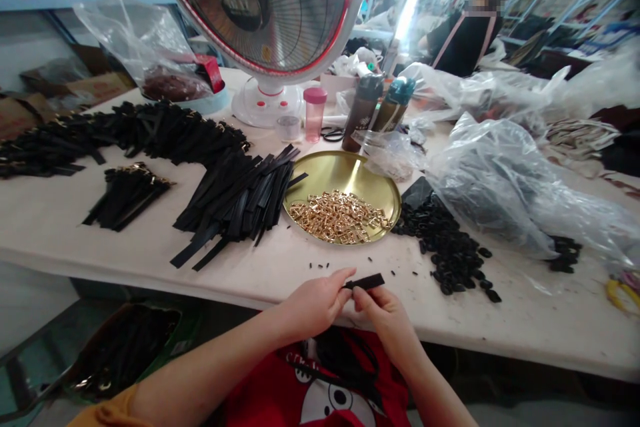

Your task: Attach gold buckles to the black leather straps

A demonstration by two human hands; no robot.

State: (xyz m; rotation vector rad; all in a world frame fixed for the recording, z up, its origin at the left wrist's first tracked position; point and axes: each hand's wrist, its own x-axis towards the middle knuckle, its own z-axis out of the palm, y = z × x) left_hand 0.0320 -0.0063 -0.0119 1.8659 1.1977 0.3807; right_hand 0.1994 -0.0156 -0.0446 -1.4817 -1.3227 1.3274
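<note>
Both my hands meet at the table's near edge, pinching one short black strap point(367, 281). My left hand point(315, 303) grips its left end with closed fingers. My right hand point(385, 313) holds it from below, fingers curled. Just beyond them a round brass tray point(350, 173) holds several small gold buckles point(340, 215). A pile of loose black straps point(235, 200) lies left of the tray. A heap of small black loops point(450, 247) lies to its right.
More black strap bundles point(125, 193) and a long heap point(115, 137) lie at the left. A fan point(265, 20), a pink cup point(315, 113) and two bottles point(380, 107) stand behind the tray. Clear plastic bags point(500, 180) fill the right. Another person point(470, 27) sits far back.
</note>
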